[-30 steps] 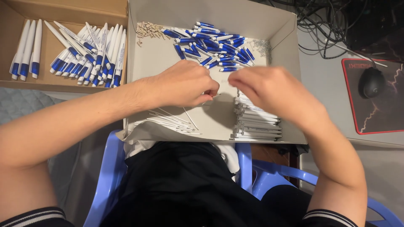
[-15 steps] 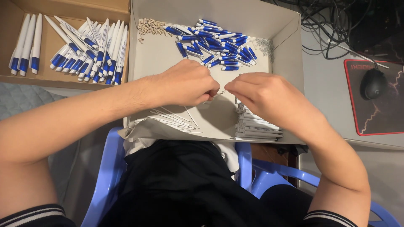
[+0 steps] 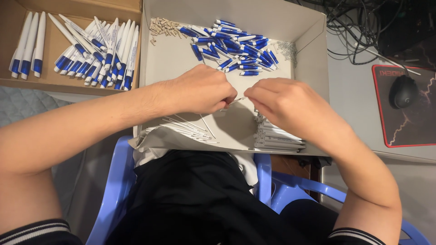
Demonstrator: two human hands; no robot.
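White pen part (image 3: 239,100) lay crosswise between hands over grey box (image 3: 313,41); left hand (image 3: 202,89) pinched one end | right hand (image 3: 284,102) pinched the other; both equally near

Just one view here: head cam, we look steeply down over own lap. Close range, forearms enter from bottom corners, left hand (image 3: 200,89) and right hand (image 3: 290,106) sit near frame centre. White box (image 3: 313,50) fills upper middle, brown tray (image 3: 13,81) top left, mouse pad (image 3: 408,136) right edge.
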